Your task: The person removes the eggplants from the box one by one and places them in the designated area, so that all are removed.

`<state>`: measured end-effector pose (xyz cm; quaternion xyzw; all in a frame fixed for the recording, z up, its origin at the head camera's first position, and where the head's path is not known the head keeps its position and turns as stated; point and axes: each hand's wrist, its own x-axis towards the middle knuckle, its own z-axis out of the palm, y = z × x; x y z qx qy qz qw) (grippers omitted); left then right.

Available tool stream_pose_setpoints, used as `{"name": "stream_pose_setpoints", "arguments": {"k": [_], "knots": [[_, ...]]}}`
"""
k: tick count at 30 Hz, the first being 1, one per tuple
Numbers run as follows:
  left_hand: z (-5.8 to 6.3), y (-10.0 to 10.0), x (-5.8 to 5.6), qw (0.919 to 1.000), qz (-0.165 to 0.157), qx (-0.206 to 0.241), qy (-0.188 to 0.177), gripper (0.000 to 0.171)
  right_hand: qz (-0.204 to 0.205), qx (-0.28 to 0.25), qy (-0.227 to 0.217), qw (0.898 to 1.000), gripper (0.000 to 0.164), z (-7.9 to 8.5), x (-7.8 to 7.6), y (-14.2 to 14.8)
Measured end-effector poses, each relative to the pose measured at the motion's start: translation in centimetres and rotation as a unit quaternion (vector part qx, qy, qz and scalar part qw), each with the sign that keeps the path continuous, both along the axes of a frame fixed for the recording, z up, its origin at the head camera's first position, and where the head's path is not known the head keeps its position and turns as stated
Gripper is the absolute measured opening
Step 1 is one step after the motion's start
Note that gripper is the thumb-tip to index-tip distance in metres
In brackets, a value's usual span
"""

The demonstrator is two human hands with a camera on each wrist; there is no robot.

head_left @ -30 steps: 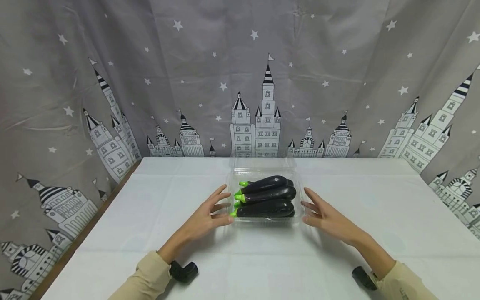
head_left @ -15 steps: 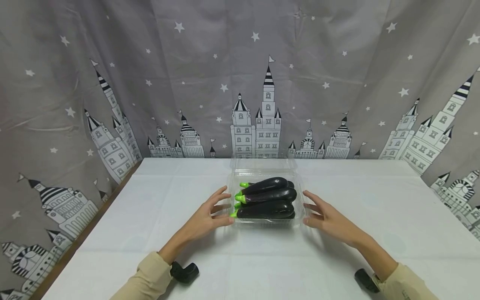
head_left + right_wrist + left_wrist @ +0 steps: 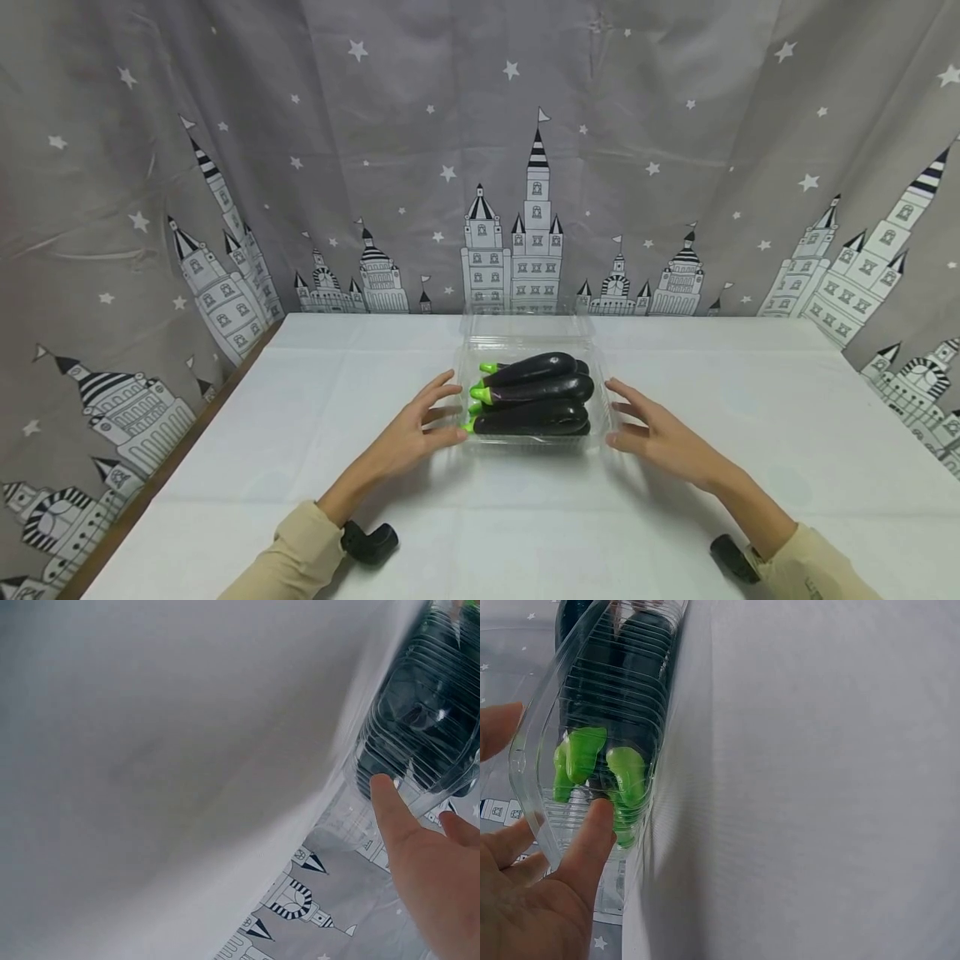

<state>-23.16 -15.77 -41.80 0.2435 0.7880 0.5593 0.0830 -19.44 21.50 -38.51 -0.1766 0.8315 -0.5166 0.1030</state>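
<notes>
A clear plastic clamshell container [image 3: 525, 442] sits at the middle of the table with its lid [image 3: 525, 325] raised at the back. Several dark purple eggplants [image 3: 538, 390] with bright green caps are heaped inside, caps pointing left. My left hand [image 3: 405, 437] is at the container's left side, fingers spread and lightly bent, fingertips against or close to the wall. On the opposite side, my right hand [image 3: 663, 437] has the same loose pose. In the left wrist view, a fingertip [image 3: 600, 814] meets the ribbed plastic near the green caps. The right wrist view shows a fingertip [image 3: 381, 784] at the container's corner.
A white cloth [image 3: 525, 533] covers the table, whose brown wooden edge [image 3: 180, 446] shows on the left. Behind hangs a grey curtain [image 3: 637, 100] printed with castles and stars. Black wrist devices [image 3: 369, 543] sit by both beige sleeves [image 3: 288, 550].
The right hand's fingers have shifted very slightly at the container's side. The left hand, container and eggplants stay in place; the head view drifts a little.
</notes>
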Motion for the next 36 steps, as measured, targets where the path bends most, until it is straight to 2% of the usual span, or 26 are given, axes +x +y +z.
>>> {"name": "stream_pose_setpoints", "arguments": {"k": [3,8,16,26,36], "knots": [[0.0,0.0,-0.1,1.0,-0.003,-0.002,0.003,0.066,0.0,0.004,0.014,1.0,0.074,0.1,-0.2,0.0],[0.2,-0.1,-0.1,1.0,-0.002,0.001,-0.005,0.067,-0.008,0.022,0.073,0.997,0.065,0.4,-0.8,-0.4],[0.2,0.0,-0.1,0.9999,0.004,0.005,-0.016,0.068,-0.021,0.031,0.149,0.988,0.05,2.0,-1.0,-1.8],[0.2,0.1,-0.1,0.9998,0.005,0.007,-0.019,0.068,-0.022,0.04,0.193,0.98,0.042,3.3,-1.0,-4.2],[0.3,0.1,-0.1,0.9998,0.005,0.005,-0.02,0.068,0.012,0.042,0.186,0.981,0.039,3.7,-1.0,-5.9]]}}
